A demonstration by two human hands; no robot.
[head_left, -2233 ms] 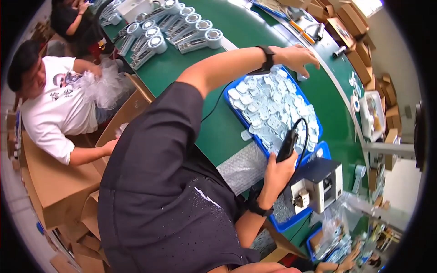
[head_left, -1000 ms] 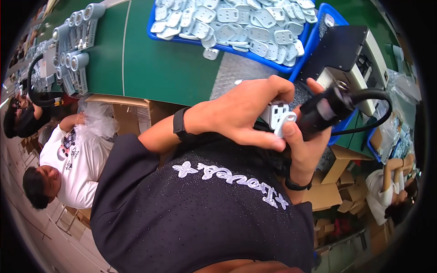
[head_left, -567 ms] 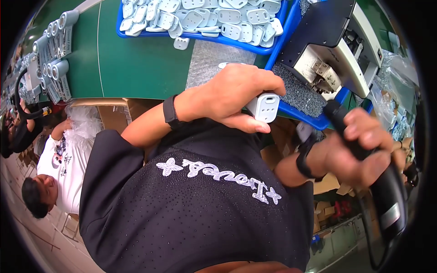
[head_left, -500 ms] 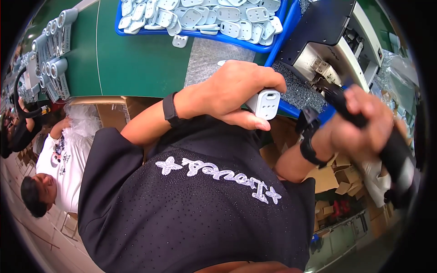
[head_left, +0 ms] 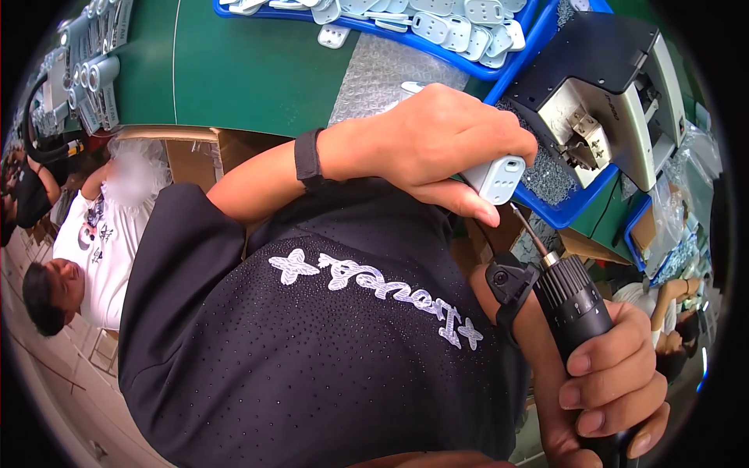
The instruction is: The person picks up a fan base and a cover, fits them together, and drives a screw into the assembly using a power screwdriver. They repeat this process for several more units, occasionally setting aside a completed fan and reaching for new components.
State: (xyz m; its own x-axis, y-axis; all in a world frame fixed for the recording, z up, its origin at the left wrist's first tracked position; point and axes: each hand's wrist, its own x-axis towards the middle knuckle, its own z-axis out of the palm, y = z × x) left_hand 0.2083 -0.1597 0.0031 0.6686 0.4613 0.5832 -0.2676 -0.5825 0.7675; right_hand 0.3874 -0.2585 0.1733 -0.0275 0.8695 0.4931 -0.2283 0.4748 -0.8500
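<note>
My left hand (head_left: 445,144) is wrapped around a light grey-white plastic housing (head_left: 502,181) with a slot and small holes in its end face. That end points to the right, and the rest is hidden under my fingers. My right hand (head_left: 616,382) grips a black electric screwdriver (head_left: 573,292) by its body. The thin metal bit slants up and left, its tip close to the lower right corner of the end face. Whether the tip touches, or carries a screw, I cannot tell. Another white part (head_left: 411,87) shows partly behind my left hand.
A blue tray (head_left: 484,72) of white oval plates stands at the back. One loose plate (head_left: 333,36) lies before it on bubble wrap (head_left: 382,74). A black-and-white screw feeder (head_left: 597,86) sits in a blue tray of screws (head_left: 546,183). Grey handled parts (head_left: 97,74) and other people are around.
My right hand has brought the screwdriver from beside the screw feeder down and toward me, its bit now close to the housing. My left hand, with the housing, appears farther right as the view shifts.
</note>
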